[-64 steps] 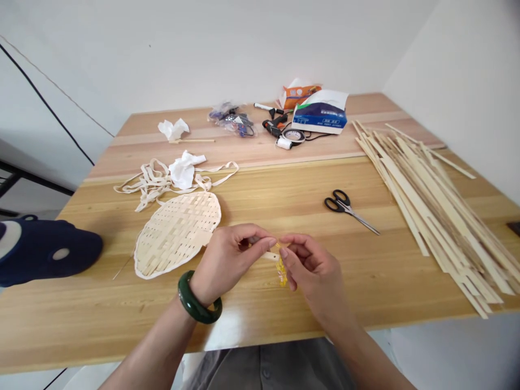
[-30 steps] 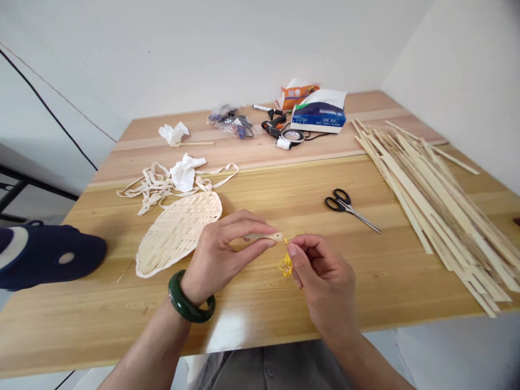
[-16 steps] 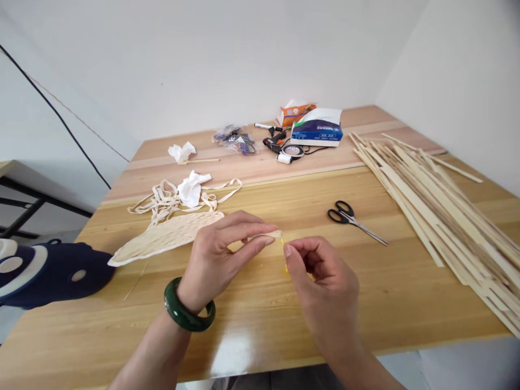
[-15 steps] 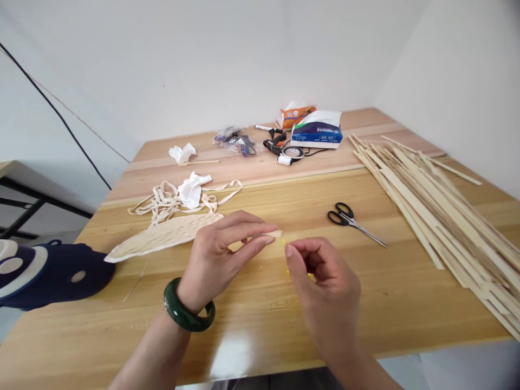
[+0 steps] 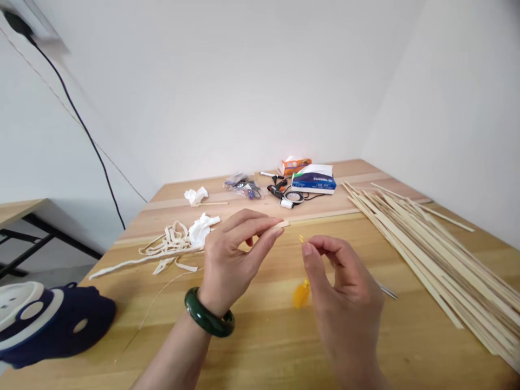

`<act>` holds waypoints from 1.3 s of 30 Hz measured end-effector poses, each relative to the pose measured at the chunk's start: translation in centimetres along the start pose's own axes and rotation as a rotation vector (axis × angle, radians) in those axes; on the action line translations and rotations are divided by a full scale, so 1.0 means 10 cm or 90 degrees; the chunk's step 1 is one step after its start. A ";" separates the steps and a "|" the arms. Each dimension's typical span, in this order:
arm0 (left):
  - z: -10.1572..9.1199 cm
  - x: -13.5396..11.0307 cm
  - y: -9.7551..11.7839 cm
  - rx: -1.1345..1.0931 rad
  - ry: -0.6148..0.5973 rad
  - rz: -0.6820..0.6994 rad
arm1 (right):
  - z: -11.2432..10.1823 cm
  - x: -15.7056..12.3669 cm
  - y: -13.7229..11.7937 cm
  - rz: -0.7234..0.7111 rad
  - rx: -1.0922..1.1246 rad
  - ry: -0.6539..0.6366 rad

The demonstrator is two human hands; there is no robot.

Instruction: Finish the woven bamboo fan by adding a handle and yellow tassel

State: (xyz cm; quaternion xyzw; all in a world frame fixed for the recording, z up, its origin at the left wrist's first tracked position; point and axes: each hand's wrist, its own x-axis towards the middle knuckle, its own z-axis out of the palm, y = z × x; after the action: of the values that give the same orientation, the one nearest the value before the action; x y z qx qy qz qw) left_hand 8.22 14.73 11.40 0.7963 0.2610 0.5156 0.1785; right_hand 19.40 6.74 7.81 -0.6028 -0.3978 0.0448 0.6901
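Pinching: left hand [image 5: 239, 249], a flat pale strip [image 5: 285, 223]; right hand [image 5: 347, 284], thin yellow cord [image 5: 301, 238] above a tassel [image 5: 301, 295].

Wood table [image 5: 260, 330] beside white walls
From my remote seat I see the back wall [image 5: 252, 97] behind the table, a side wall [image 5: 459, 119] to its right, and, to its left, a black-legged desk [image 5: 20, 210] above grey floor [image 5: 60, 268].

No text is readable; the blue box [image 5: 311, 183] bears tiny, blurred print [image 5: 323, 185].
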 end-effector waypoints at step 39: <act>-0.32 0.06 0.55 -0.604 0.101 -0.492 | 0.22 0.36 -0.59 0.106 0.291 -0.351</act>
State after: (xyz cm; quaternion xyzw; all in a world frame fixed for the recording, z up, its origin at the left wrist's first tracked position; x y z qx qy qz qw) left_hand 6.74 10.75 16.12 0.4373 0.2855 0.5314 0.6670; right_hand 18.05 8.81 14.64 -0.4285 -0.4980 0.3497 0.6679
